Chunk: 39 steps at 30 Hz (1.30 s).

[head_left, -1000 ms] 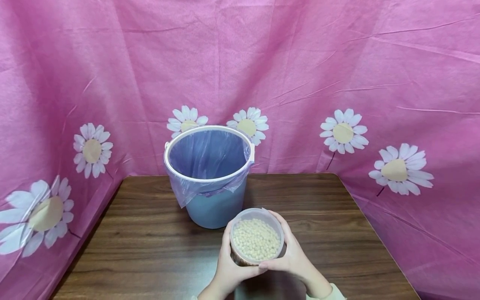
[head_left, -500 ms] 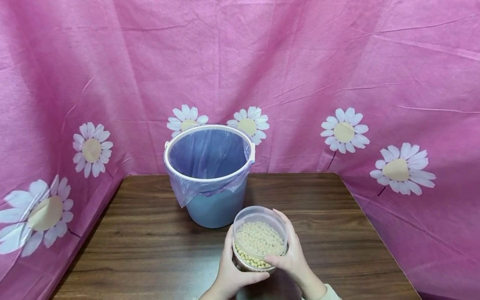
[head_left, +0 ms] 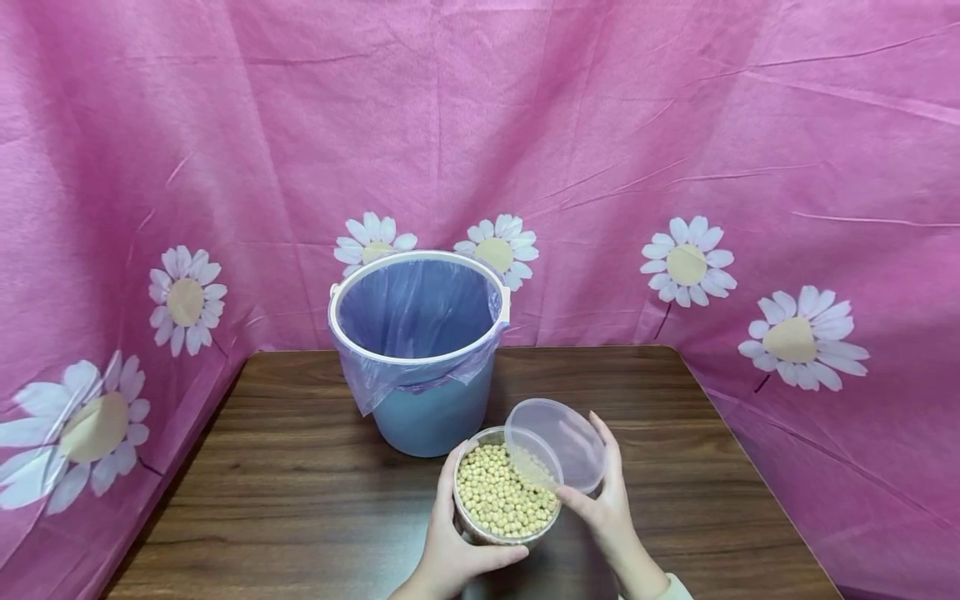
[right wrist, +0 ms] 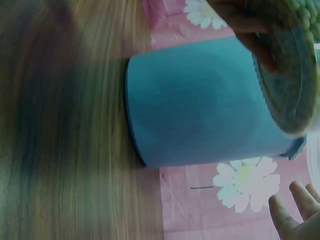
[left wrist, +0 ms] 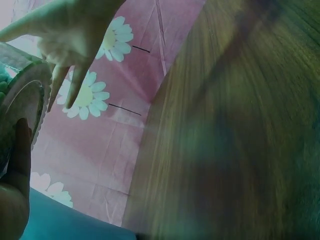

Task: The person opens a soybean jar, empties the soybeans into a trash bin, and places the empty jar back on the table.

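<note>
My left hand (head_left: 453, 546) grips a clear round plastic tub (head_left: 480, 533) from its left side, thumb along the near edge. Pale yellow soybeans (head_left: 495, 492) fill the tub nearly to its rim. Held between thumb and fingers of my right hand (head_left: 611, 508) is the translucent round lid (head_left: 572, 450), tilted, its left part overlapping the tub in the head view. Both wrist views show the tub from beneath: its ridged base (right wrist: 287, 95) is raised off the table, with left-hand fingers under it.
A blue bucket (head_left: 435, 417) with a white rim and a purple bag liner (head_left: 367, 375) stands behind the tub, slightly left. The brown wooden table (head_left: 285, 483) meets pink daisy-printed cloth (head_left: 585, 167) at its back and sides.
The lid has come off the tub and moved right with my right hand, uncovering the soybeans. My left hand and the tub shift slightly left.
</note>
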Tool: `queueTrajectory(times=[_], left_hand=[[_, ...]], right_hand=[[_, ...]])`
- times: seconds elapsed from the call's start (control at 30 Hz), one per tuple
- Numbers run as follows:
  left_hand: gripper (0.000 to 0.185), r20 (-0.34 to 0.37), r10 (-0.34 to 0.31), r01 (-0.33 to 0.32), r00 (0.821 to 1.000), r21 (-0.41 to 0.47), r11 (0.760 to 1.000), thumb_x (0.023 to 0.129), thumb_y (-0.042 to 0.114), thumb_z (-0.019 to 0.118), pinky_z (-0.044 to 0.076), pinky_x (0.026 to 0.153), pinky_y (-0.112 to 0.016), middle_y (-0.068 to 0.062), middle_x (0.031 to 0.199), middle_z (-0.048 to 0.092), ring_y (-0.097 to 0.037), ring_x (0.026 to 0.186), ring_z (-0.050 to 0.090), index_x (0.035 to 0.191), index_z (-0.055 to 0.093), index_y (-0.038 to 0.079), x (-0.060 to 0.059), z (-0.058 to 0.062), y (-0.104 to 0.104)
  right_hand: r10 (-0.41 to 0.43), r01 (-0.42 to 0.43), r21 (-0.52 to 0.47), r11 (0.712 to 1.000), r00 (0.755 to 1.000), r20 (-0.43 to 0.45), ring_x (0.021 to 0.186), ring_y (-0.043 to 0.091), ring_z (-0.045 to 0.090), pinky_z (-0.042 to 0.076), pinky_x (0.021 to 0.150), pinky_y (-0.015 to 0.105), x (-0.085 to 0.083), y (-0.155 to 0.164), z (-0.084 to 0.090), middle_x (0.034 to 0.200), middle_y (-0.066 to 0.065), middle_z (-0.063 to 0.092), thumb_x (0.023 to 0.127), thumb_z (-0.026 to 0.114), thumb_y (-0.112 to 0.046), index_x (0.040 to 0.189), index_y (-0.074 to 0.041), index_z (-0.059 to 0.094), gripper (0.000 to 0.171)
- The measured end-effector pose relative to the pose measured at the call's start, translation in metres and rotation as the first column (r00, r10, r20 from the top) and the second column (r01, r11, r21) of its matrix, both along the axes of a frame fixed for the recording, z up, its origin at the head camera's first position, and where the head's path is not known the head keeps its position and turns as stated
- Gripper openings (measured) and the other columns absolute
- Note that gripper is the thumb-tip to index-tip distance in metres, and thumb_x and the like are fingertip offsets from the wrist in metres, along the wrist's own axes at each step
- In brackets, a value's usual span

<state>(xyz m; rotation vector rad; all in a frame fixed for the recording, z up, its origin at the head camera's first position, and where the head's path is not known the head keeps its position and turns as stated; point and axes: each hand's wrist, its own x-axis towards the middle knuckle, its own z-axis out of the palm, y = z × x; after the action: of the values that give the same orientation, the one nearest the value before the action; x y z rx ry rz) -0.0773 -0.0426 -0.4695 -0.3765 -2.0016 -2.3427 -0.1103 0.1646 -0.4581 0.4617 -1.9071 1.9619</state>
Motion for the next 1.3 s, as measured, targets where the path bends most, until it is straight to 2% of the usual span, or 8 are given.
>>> queueTrajectory(times=[0.17, 0.3, 0.4, 0.63, 0.8, 0.93, 1.1, 1.3], left_hand=[[0.121, -0.016, 0.051, -0.051, 0.999, -0.023, 0.998, 0.059, -0.001, 0.092, 0.039, 0.108, -0.020, -0.009, 0.159, 0.030, -0.012, 0.137, 0.042, 0.155, 0.023, 0.026, 0.001, 0.007, -0.007], [0.118, -0.034, 0.105, -0.106, 0.994, -0.013, 0.994, 0.058, -0.002, 0.092, 0.039, 0.107, -0.019, -0.007, 0.157, 0.032, -0.011, 0.137, 0.042, 0.153, 0.028, 0.024, 0.000, 0.014, -0.014], [0.116, -0.063, 0.135, -0.135, 0.989, -0.004, 0.991, 0.058, -0.004, 0.091, 0.041, 0.106, -0.020, -0.008, 0.157, 0.032, -0.012, 0.136, 0.042, 0.153, 0.029, 0.021, -0.001, 0.019, -0.021], [0.121, -0.135, 0.184, -0.198, 0.974, -0.103, 0.975, 0.054, 0.002, 0.095, 0.037, 0.107, -0.016, -0.008, 0.155, 0.038, -0.009, 0.135, 0.043, 0.154, 0.030, 0.021, 0.000, 0.035, -0.038], [0.122, -0.179, 0.210, -0.239, 0.961, -0.162, 0.957, 0.052, 0.006, 0.097, 0.036, 0.106, -0.014, -0.007, 0.153, 0.041, -0.008, 0.134, 0.044, 0.154, 0.031, 0.023, 0.000, 0.052, -0.049], [0.121, -0.209, 0.252, -0.291, 0.945, -0.188, 0.938, 0.051, 0.008, 0.097, 0.034, 0.107, -0.012, -0.006, 0.151, 0.043, -0.008, 0.132, 0.044, 0.153, 0.033, 0.023, -0.001, 0.065, -0.054], [0.120, -0.238, 0.280, -0.332, 0.930, -0.221, 0.917, 0.049, 0.010, 0.098, 0.030, 0.108, -0.012, -0.005, 0.149, 0.043, -0.007, 0.132, 0.043, 0.151, 0.036, 0.025, -0.001, 0.081, -0.063], [0.122, -0.257, 0.305, -0.372, 0.917, -0.272, 0.887, 0.048, 0.009, 0.098, 0.030, 0.108, -0.012, -0.002, 0.148, 0.045, -0.007, 0.131, 0.043, 0.151, 0.036, 0.028, 0.000, 0.105, -0.076]], right_hand=[[-0.102, 0.104, -0.028, 0.994, 0.992, 0.072, 0.123, 0.008, 0.052, 0.042, 0.100, 0.016, -0.001, 0.008, 0.001, 0.140, 0.000, 0.053, 0.069, 0.072, 0.004, 0.152, -0.004, 0.030, 0.093], [-0.191, 0.198, -0.033, 0.980, 0.970, 0.152, 0.116, 0.005, 0.052, 0.045, 0.092, 0.012, -0.002, 0.015, 0.001, 0.137, -0.004, 0.048, 0.070, 0.068, 0.010, 0.150, -0.004, 0.032, 0.089], [-0.216, 0.226, -0.025, 0.974, 0.956, 0.200, 0.113, 0.003, 0.052, 0.046, 0.089, 0.010, -0.003, 0.019, 0.000, 0.134, -0.006, 0.047, 0.071, 0.066, 0.012, 0.151, -0.004, 0.031, 0.088], [-0.266, 0.252, 0.085, 0.964, 0.920, 0.287, 0.116, 0.003, 0.045, 0.038, 0.092, 0.009, -0.002, 0.027, -0.006, 0.138, -0.008, 0.039, 0.074, 0.072, 0.006, 0.154, -0.011, 0.026, 0.093], [-0.257, 0.228, 0.124, 0.966, 0.904, 0.340, 0.117, 0.005, 0.044, 0.038, 0.091, 0.007, -0.003, 0.034, -0.012, 0.145, 0.003, 0.034, 0.076, 0.074, 0.002, 0.158, -0.016, 0.018, 0.100], [-0.235, 0.195, 0.143, 0.970, 0.900, 0.367, 0.118, 0.003, 0.044, 0.038, 0.091, 0.005, -0.004, 0.037, -0.016, 0.149, 0.011, 0.032, 0.078, 0.074, 0.001, 0.159, -0.014, 0.012, 0.103], [-0.256, 0.212, 0.155, 0.965, 0.892, 0.373, 0.114, -0.004, 0.045, 0.037, 0.091, 0.002, -0.006, 0.038, -0.024, 0.151, 0.023, 0.032, 0.078, 0.075, 0.000, 0.158, -0.009, 0.012, 0.102], [-0.309, 0.225, 0.237, 0.945, 0.850, 0.426, 0.126, 0.014, 0.041, 0.032, 0.091, 0.003, -0.007, 0.046, -0.035, 0.154, 0.024, 0.031, 0.081, 0.076, -0.008, 0.159, -0.011, 0.009, 0.103]])
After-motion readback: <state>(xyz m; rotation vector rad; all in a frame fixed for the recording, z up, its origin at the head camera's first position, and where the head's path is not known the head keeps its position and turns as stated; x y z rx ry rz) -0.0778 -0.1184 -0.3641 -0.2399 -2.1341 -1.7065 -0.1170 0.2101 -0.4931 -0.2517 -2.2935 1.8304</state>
